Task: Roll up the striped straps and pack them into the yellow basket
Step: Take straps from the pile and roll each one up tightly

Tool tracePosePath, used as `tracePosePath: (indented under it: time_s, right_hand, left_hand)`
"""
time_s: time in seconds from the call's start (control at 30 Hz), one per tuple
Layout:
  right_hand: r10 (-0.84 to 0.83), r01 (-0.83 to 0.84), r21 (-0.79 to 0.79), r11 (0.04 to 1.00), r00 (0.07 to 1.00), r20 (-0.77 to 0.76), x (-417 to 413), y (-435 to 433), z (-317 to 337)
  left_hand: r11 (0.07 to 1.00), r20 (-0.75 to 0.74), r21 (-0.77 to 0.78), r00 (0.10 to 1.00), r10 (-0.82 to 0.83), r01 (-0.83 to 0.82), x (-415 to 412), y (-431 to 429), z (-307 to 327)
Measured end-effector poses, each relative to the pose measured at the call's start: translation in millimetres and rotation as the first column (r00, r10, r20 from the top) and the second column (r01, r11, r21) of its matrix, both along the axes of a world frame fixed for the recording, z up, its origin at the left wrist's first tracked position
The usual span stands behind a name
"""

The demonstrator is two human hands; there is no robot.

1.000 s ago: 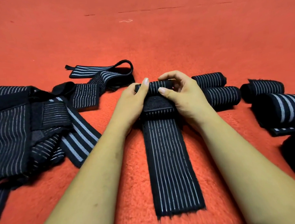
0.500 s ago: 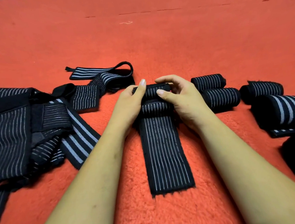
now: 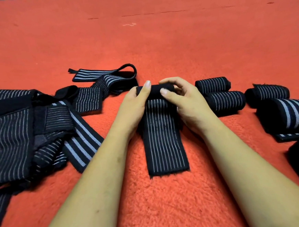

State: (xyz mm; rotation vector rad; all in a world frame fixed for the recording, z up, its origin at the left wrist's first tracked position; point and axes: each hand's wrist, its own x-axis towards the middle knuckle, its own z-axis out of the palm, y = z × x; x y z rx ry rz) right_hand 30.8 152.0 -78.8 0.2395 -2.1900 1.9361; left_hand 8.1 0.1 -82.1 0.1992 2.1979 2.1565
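Two hands work on one striped strap (image 3: 161, 130) in the middle of the red carpet (image 3: 170, 205). Its far end is wound into a small roll, and the flat tail lies straight toward the person. The left hand (image 3: 135, 107) holds the left end of the roll with the thumb laid over the top; its other fingers are hidden. The right hand (image 3: 185, 103) pinches the right end between the thumb and curled fingers.

I judge the step to be the rolling, with a good part of this strap not yet wound. The next move calls for turning the roll toward the body with equal pressure on both ends, so that the edges line up.

Several finished rolls (image 3: 224, 101) lie just beside the right hand, and loose straps (image 3: 21, 137) lie near the left forearm. Between the forearms the carpet is open. The yellow basket is not in view.
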Motion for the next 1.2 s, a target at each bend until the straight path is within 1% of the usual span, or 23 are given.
tracePosePath:
  time_s: [0.03, 0.1, 0.17, 0.27, 0.33, 0.4, 0.43, 0.5, 0.57, 0.67, 0.73, 0.83, 0.87, 0.93, 1.0, 1.1, 1.2]
  right_hand:
    - [-0.008, 0.008, -0.004, 1.000, 0.999, 0.038, 0.2, -1.8, 0.4]
    - [-0.021, 0.018, 0.031, 0.999, 0.995, 0.097, 0.6, -4.3, 0.4]
    - [-0.037, 0.032, 0.058, 0.998, 0.995, 0.091, 0.9, -4.0, -0.8]
    - [-0.038, 0.037, 0.050, 0.998, 0.999, 0.028, 1.2, 0.0, -0.9]
    - [0.000, 0.000, 0.009, 1.000, 1.000, 0.011, 2.2, 0.6, -0.4]
    - [0.006, -0.005, 0.041, 0.999, 1.000, -0.027, 2.9, 0.8, 0.9]
    - [0.002, 0.001, 0.068, 0.998, 0.999, -0.037, 3.0, 0.8, 1.3]
    - [0.015, -0.014, 0.060, 0.998, 1.000, -0.017, 3.6, -0.9, 2.3]
    - [0.024, -0.024, 0.005, 1.000, 0.999, 0.036, 4.5, -4.9, 2.6]
    - [-0.001, 0.003, -0.018, 1.000, 0.994, 0.111, 5.0, -8.8, 3.2]
    - [-0.011, 0.012, -0.013, 1.000, 0.996, 0.087, 5.7, -7.3, 2.7]
    - [0.001, 0.000, -0.029, 1.000, 0.999, 0.034, 6.3, -3.7, 2.6]
    - [0.007, -0.007, -0.012, 1.000, 1.000, 0.010, 6.9, -3.4, 2.4]
    - [0.007, -0.006, 0.051, 0.999, 0.999, -0.032, 6.4, -2.3, 1.4]
    - [0.013, -0.012, 0.052, 0.999, 1.000, -0.024, 6.7, -1.8, 1.9]
    - [-0.008, 0.009, -0.024, 1.000, 0.999, 0.039, 7.8, -4.4, 4.6]
    - [-0.038, 0.038, -0.007, 0.999, 0.999, 0.038, 5.8, -6.4, 2.6]
  left_hand:
    - [1.000, -0.021, 0.013, 1.000, -0.003, 0.004, -1.0, -0.2, -1.8]
    - [1.000, -0.087, -0.009, 0.996, -0.026, 0.025, -2.2, -0.1, -4.1]
    - [0.998, -0.127, -0.023, 0.990, -0.056, 0.054, -2.2, -0.4, -5.2]
    - [0.999, -0.094, -0.015, 0.995, -0.034, 0.032, 1.7, 1.7, -0.4]
    - [0.998, -0.037, -0.067, 0.999, 0.012, -0.015, 2.2, 3.7, 3.4]
    - [0.990, -0.018, -0.136, 1.000, 0.025, -0.028, 3.0, 4.9, 4.9]
    - [0.989, -0.023, -0.145, 0.999, 0.028, -0.031, 2.3, 4.6, 3.4]
    - [0.997, -0.037, -0.077, 0.999, 0.017, -0.020, 1.5, 3.9, 1.4]
    - [1.000, -0.067, 0.004, 0.998, -0.006, 0.006, 0.7, 2.6, 0.0]
    - [0.995, -0.119, 0.040, 0.989, -0.086, 0.091, -1.1, 1.7, -3.2]
    - [0.992, -0.115, 0.063, 0.989, -0.098, 0.106, -1.0, 2.6, -4.2]
    - [0.995, -0.036, 0.095, 0.999, -0.030, 0.033, -1.2, 4.3, -2.9]
    - [0.997, -0.007, 0.081, 1.000, -0.018, 0.018, -1.5, 4.3, -2.7]
    - [0.999, 0.015, 0.029, 0.999, -0.046, 0.046, -0.3, 5.0, -2.4]
    - [0.998, 0.006, 0.038, 0.999, -0.052, 0.051, 1.0, 4.8, -2.5]
    - [0.989, -0.034, 0.136, 0.998, -0.048, 0.052, 0.5, 2.7, -2.1]
    - [0.991, -0.085, 0.117, 0.994, -0.063, 0.073, -1.0, 1.9, -4.9]
